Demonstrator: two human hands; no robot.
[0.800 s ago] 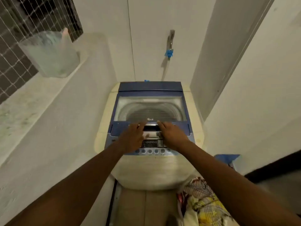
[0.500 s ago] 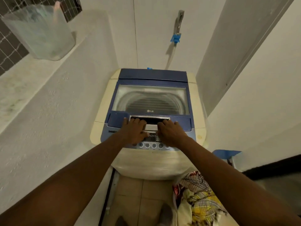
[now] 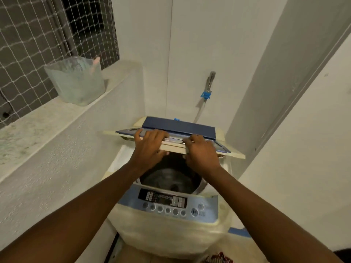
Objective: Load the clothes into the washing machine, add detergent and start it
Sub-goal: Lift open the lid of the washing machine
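At the centre of the frame the folding lid [image 3: 178, 128] of the top-loading washing machine [image 3: 171, 230] is held raised, its front edge gripped by the left hand [image 3: 150, 147] and the right hand [image 3: 201, 154], fingers curled over it. The drum [image 3: 171, 177] below is exposed and seems empty, though dim. Patterned clothes [image 3: 218, 259] are glimpsed at the bottom edge.

Mid-frame, the raised lid [image 3: 178, 128] leaves the drum opening [image 3: 171, 177] clear; both hands' grips crowd its upper edge.
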